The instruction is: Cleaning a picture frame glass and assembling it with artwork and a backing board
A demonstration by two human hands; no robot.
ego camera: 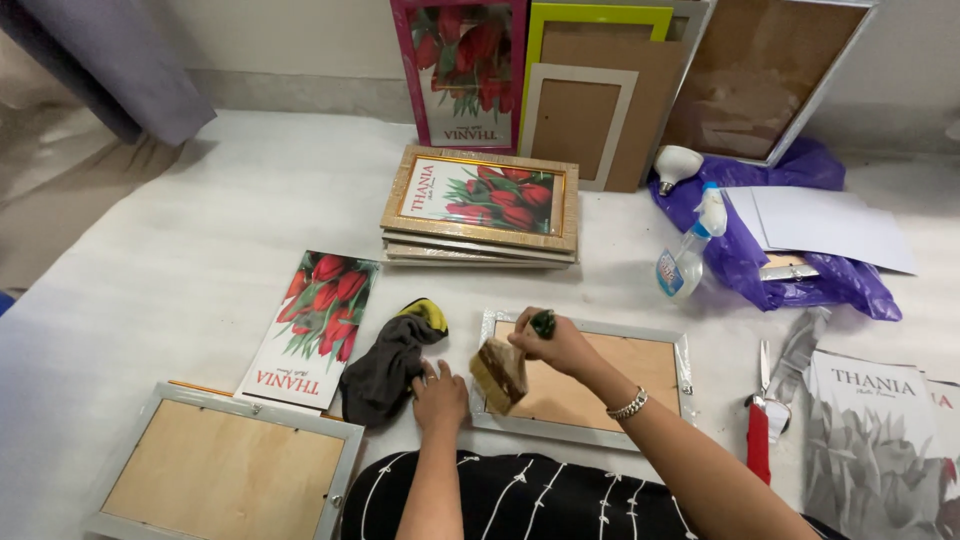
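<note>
My right hand (553,342) grips the dark green handle of a wide brush (500,374), whose tan bristle head hangs over the left edge of a silver picture frame (683,362) lying face down with its brown backing up. A bracelet sits on that wrist. My left hand (440,393) rests flat on the white surface just left of the frame, fingers touching a dark grey and yellow cloth (392,364).
A tulip print (315,325) and another face-down frame (222,469) lie at left. A stack of frames (480,205) sits behind, more frames lean on the wall. A spray bottle (690,250), purple bag (790,270), red-handled scissors (760,420) and grey prints (875,440) lie at right.
</note>
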